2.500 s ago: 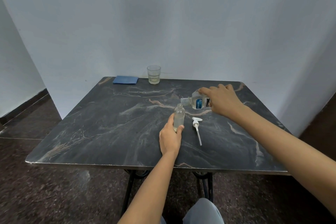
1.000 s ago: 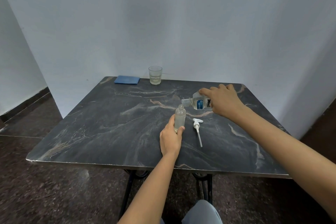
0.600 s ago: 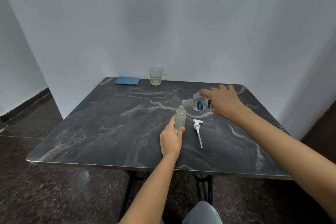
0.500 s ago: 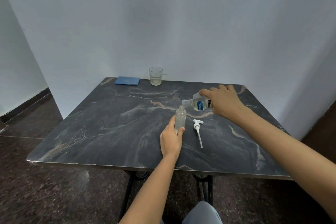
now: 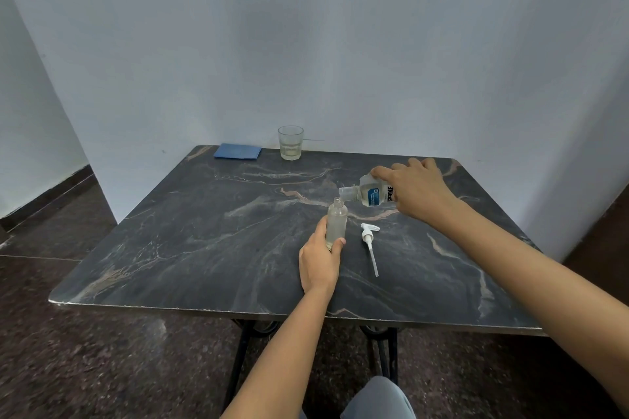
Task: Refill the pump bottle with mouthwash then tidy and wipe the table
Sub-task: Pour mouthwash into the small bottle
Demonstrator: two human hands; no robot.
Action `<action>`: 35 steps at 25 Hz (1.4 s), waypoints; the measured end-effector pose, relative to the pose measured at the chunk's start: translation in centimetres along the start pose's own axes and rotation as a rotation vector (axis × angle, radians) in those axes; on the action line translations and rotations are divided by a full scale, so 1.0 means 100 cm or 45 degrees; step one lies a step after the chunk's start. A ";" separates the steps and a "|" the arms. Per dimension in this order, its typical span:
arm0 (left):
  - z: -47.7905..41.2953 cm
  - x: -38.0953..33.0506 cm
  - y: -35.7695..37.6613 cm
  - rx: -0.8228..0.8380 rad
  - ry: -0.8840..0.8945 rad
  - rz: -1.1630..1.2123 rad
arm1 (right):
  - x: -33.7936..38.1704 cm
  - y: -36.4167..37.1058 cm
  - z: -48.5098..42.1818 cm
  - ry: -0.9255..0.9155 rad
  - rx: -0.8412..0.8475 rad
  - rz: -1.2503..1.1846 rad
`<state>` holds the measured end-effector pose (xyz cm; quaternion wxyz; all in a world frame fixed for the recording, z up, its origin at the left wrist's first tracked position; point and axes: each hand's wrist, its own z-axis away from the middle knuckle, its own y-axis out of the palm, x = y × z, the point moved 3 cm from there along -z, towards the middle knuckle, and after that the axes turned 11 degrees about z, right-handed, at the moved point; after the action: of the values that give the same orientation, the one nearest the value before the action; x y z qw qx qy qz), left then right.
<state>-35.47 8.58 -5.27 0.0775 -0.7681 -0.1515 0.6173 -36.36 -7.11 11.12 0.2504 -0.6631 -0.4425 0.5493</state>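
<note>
- While the left hand (image 5: 318,260) clamps the upright pump bottle (image 5: 337,223) near the table's (image 5: 170,248) middle, the right hand (image 5: 417,192) grips the mouthwash bottle (image 5: 369,194), tipped sideways, mouth just above the open neck.
- Refilling looks underway; whether liquid flows, I cannot tell.
- Next: a steady pour, then refitting the pump head (image 5: 369,241) lying just right.
- The blue cloth (image 5: 237,151) waits at the far edge, left of the glass (image 5: 290,142).

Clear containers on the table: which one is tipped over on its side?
The blue-labelled mouthwash bottle, held by the right hand, mouth towards the pump bottle. That bottle, in the left hand, and the glass stand upright.
</note>
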 end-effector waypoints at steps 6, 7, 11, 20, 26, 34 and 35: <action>-0.001 0.001 0.000 0.001 -0.016 -0.007 | 0.000 0.002 -0.002 -0.003 -0.005 -0.002; -0.001 0.001 0.000 0.000 -0.015 -0.012 | 0.000 0.001 -0.002 -0.003 -0.006 -0.002; 0.000 0.002 0.001 -0.003 -0.013 -0.009 | 0.000 0.001 -0.001 -0.001 -0.019 -0.004; 0.000 0.000 0.000 -0.007 -0.017 -0.006 | 0.000 -0.001 0.000 -0.006 -0.002 -0.006; 0.000 0.000 0.000 -0.010 -0.017 -0.003 | 0.001 -0.003 0.000 -0.009 0.003 0.009; -0.001 0.001 0.001 -0.010 0.000 -0.007 | 0.001 -0.003 0.001 0.001 0.015 -0.009; -0.001 0.002 0.001 -0.008 0.004 -0.006 | 0.001 -0.003 0.001 0.001 0.012 -0.010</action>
<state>-35.30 8.56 -5.42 0.0769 -0.7688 -0.1551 0.6156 -36.55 -6.92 11.32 0.2557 -0.6603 -0.4425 0.5503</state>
